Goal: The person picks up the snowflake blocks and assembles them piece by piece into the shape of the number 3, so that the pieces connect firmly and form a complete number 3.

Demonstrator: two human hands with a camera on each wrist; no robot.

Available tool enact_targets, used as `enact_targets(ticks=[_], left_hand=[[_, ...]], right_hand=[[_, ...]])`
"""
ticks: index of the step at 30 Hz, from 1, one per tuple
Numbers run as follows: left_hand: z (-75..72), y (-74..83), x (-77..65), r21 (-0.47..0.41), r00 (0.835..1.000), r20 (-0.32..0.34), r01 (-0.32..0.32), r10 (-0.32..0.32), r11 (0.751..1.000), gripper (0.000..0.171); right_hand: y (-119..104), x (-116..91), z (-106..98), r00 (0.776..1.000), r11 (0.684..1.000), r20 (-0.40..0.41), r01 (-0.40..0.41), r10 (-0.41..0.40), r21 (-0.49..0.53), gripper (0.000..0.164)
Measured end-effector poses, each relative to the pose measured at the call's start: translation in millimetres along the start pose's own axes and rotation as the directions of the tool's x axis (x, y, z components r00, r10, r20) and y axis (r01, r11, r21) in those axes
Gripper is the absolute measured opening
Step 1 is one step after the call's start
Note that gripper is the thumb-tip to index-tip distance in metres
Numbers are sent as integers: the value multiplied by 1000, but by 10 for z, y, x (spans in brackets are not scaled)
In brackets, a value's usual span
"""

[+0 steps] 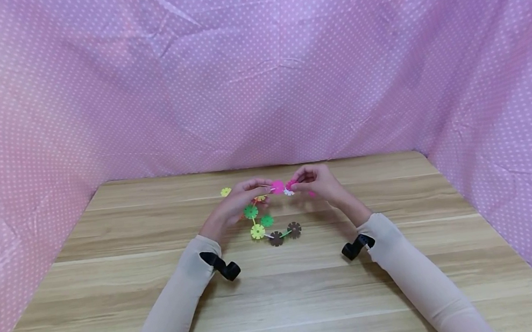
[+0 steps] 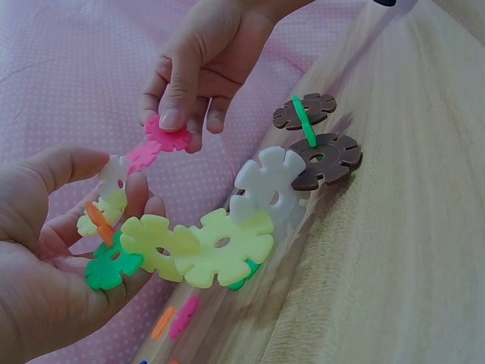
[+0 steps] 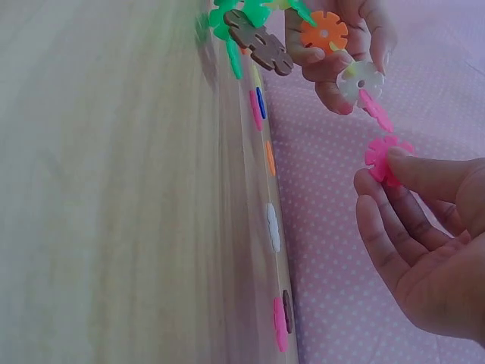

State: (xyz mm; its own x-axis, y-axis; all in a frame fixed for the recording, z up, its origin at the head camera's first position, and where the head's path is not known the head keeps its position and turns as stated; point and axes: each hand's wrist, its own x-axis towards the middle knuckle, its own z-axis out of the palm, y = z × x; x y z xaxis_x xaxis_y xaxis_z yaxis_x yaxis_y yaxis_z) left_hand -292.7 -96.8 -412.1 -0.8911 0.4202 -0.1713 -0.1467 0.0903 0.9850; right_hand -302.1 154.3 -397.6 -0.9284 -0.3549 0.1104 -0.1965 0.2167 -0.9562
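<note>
A chain of slotted flower-shaped plastic discs hangs from my left hand. Thumb and fingers there pinch a white disc near the chain's upper end, and a pink disc is slotted into it. Between the thumb and fingertips of my right hand is a second pink disc. Its edge meets or nearly meets the first pink one; whether they are slotted together I cannot tell. Along the chain come an orange disc, a green disc, yellow discs, a white one and brown discs joined by green.
Loose discs lie on the wooden table beyond and under the hands: a yellow disc, an orange disc, a white disc, a pink disc. A pink dotted cloth surrounds the table's back and sides.
</note>
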Motion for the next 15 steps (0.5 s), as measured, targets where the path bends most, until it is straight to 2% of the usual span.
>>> enact_targets(ticks=[8, 15], left_hand=[[-15, 1, -10, -18, 1000, 7, -6, 6, 1000, 35], [-22, 0, -5, -23, 1000, 1, -10, 10, 1000, 34]], right_hand=[[-17, -21, 21, 998, 998, -29, 62, -63, -30, 16], [-16, -24, 36, 995, 996, -54, 82, -84, -30, 14]])
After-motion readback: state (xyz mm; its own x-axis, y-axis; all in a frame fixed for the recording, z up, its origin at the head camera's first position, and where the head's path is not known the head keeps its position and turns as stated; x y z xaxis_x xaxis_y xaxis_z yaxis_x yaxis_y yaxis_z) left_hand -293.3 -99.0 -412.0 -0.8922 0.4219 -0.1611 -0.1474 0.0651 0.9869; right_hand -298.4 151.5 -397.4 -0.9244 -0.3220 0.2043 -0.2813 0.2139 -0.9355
